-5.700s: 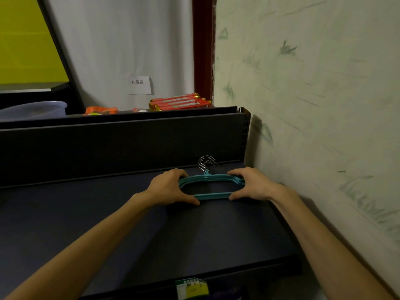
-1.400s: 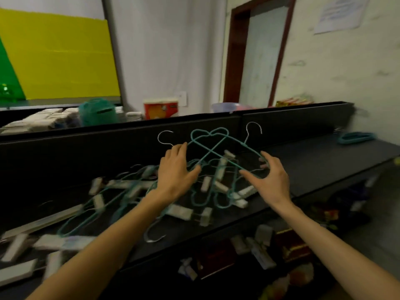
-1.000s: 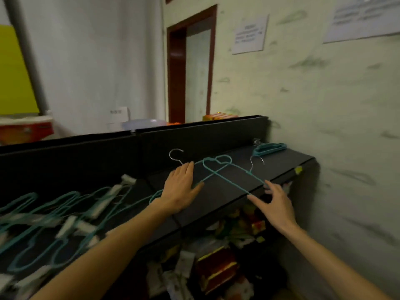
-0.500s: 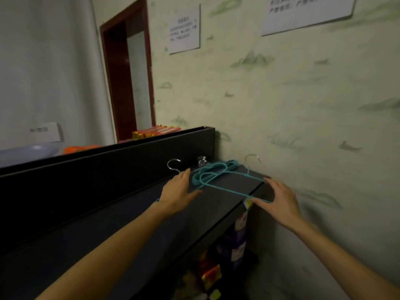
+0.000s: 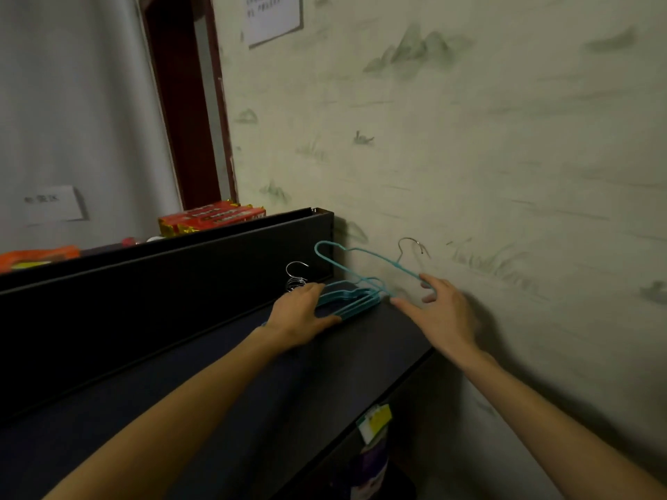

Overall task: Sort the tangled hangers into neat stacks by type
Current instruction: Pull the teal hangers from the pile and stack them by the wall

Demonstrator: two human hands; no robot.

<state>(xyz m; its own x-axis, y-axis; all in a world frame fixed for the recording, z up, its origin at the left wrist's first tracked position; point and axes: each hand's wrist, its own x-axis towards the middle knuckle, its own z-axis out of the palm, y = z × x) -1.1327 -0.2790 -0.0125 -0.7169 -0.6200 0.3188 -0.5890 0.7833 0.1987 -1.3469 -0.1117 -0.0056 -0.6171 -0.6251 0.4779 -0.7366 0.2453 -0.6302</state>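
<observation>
A flat stack of teal hangers (image 5: 355, 301) lies at the far right end of the dark shelf (image 5: 252, 377), its metal hooks (image 5: 296, 277) against the back panel. My left hand (image 5: 299, 315) rests palm down on the stack's left end, holding a teal hanger on top of it. My right hand (image 5: 440, 315) grips one end of a thin teal wire hanger (image 5: 355, 256). This hanger tilts up over the stack, close to the wall, with its hook (image 5: 411, 245) pointing up.
The black back panel (image 5: 180, 276) rises behind the shelf, and the painted wall (image 5: 505, 175) closes off the right side. Red packets (image 5: 213, 216) and an orange item (image 5: 39, 256) lie beyond the panel. A yellow tag (image 5: 375, 422) hangs on the shelf's front edge.
I have carried two teal wire hangers from the tangled pile on the left to the stack by the wall. The left one now lies on the stack; the right one is still raised.
</observation>
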